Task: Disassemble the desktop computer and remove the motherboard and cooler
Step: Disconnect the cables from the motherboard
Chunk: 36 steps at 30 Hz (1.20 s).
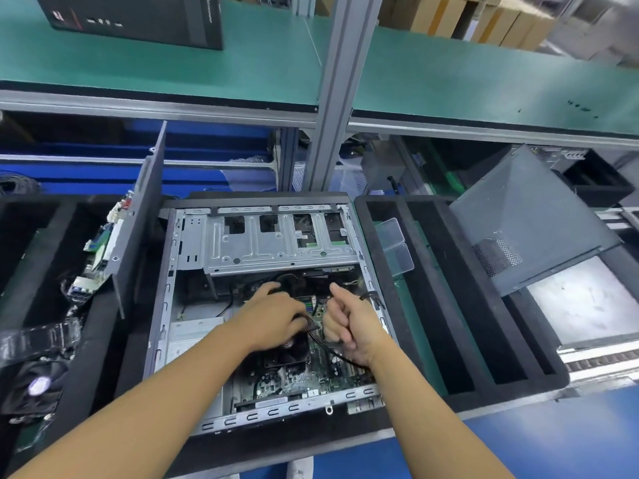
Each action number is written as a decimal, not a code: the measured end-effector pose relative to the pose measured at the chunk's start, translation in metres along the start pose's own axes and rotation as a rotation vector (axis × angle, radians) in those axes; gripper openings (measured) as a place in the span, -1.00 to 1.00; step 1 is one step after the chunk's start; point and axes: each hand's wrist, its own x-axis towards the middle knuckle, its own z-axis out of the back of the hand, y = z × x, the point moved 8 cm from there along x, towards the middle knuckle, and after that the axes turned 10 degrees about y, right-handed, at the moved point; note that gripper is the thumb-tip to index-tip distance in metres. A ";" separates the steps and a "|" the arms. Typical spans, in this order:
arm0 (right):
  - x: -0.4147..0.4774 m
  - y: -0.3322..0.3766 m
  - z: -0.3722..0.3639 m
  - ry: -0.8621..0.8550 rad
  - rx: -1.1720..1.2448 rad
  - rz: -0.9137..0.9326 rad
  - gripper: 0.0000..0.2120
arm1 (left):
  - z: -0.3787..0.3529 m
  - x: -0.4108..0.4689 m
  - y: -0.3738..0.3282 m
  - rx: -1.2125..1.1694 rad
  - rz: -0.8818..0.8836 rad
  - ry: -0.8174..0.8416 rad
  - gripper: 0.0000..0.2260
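Mid-frame, inside the open case [166,305], my left hand [273,319] and right hand [349,323] are both gripping the black cables [332,344] above the cooler [287,354] and motherboard [297,378]. I am judging it best to pull the plug out straight, not tug the wires. A black foam tray [432,305] is sitting to the right, and a green shelf [173,63] is running across the top.

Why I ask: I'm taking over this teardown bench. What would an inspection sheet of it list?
Surface: black foam-lined tray under the open grey metal desktop case.
Job's things: green motherboard and black cooler fan inside the case.
Clutter: clear plastic box and grey perforated side panel at right; loose circuit boards at left.
Hands: left hand and right hand both grip the black wire bundle.
Cables: the bundle lies between the hands, over the motherboard.
Surroundings: green-matted shelf with black computer tower; cardboard boxes behind.
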 end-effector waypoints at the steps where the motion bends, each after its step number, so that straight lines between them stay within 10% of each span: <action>1: -0.001 0.000 0.009 -0.105 -0.073 -0.018 -0.46 | 0.013 -0.004 0.000 0.004 0.017 -0.134 -0.78; 5: -0.001 0.002 0.027 -0.361 -0.353 -0.068 -0.58 | 0.044 -0.031 -0.022 0.080 -0.137 -0.450 -0.66; 12: 0.000 -0.012 0.029 -0.360 -0.803 -0.453 -0.68 | 0.030 -0.035 -0.083 -0.053 -0.339 -0.167 -0.72; 18: 0.005 -0.019 0.018 0.029 -1.555 -0.945 -0.65 | 0.017 -0.039 -0.102 -0.151 -0.396 -0.141 -0.61; 21: 0.018 0.010 0.008 -0.237 -1.780 -0.629 -0.68 | 0.014 -0.037 -0.100 -0.249 -0.402 -0.075 -0.63; 24: 0.035 0.036 -0.009 -0.351 -1.545 -0.239 -0.64 | 0.007 -0.034 -0.094 -0.230 -0.380 -0.019 -0.67; 32: 0.091 0.002 -0.011 -0.205 -1.168 -0.374 -0.56 | 0.016 -0.032 -0.074 -0.246 -0.329 -0.108 -0.75; 36: 0.090 -0.004 0.004 -0.262 -1.000 -0.437 -0.74 | 0.050 -0.052 -0.007 -0.797 -0.062 -0.625 -0.70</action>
